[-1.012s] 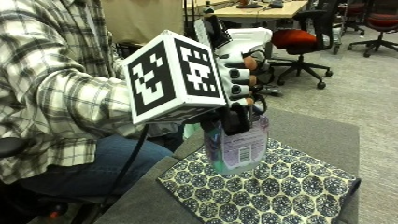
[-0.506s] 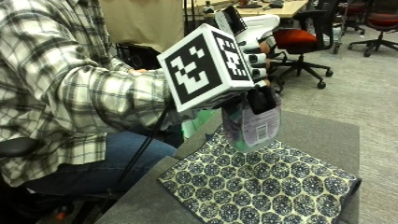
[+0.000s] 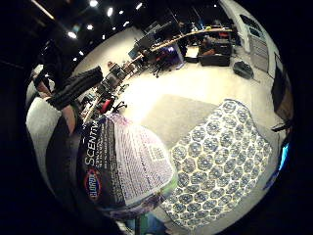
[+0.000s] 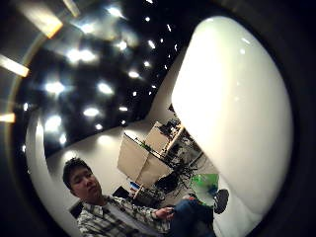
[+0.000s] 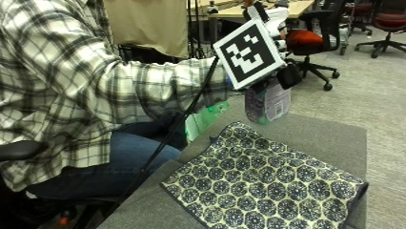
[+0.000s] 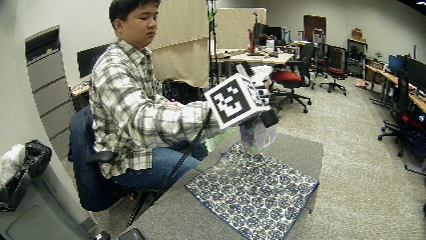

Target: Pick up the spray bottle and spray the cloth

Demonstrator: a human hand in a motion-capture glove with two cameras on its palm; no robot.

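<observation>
On the grey table [image 5: 329,138], nearest the camera, a patterned cloth [image 5: 266,186] lies flat, its blue-and-white hexagon print covering most of the near end; one corner reaches the table's right edge and another points toward the seated person [image 5: 70,95]. Above the cloth's far corner, clear of the tabletop, the spray bottle [image 5: 268,101] hangs in the air, upright w/ a slight tilt, its purple label facing out and its white head up by the marker. The gloved right hand [image 5: 287,71] grips the bottle at the neck, fingers curled round it; only part of the glove shows in the outside view. In the little-finger-side palm view the bottle's label [image 3: 124,169] fills the area next to the palm, w/ the cloth spread on the table below it. The thumb-side view shows the bottle's white top [image 4: 237,108] close up. Behind the table, a red office chair [image 5: 308,40] and desks [image 6: 256,56] stand on the carpet farther back.
</observation>
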